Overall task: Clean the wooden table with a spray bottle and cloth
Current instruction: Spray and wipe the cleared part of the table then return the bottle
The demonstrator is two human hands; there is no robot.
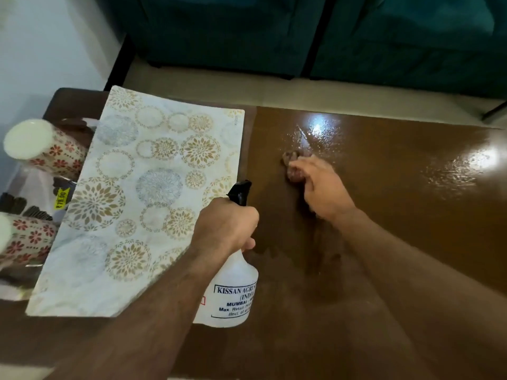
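Observation:
My left hand (226,224) grips the neck of a white spray bottle (233,292) with a black nozzle; the bottle is held over the near middle of the glossy brown wooden table (397,215). My right hand (319,185) presses a small brownish cloth (292,160) flat on the table further out. The hand covers most of the cloth and is blurred. Wet droplets glisten on the wood just beyond the cloth.
A patterned placemat (131,204) with floral circles covers the table's left part. Left of it stand two floral paper cups (41,149) amid plastic packaging. A teal sofa (274,31) lies beyond the table's far edge across a strip of pale floor.

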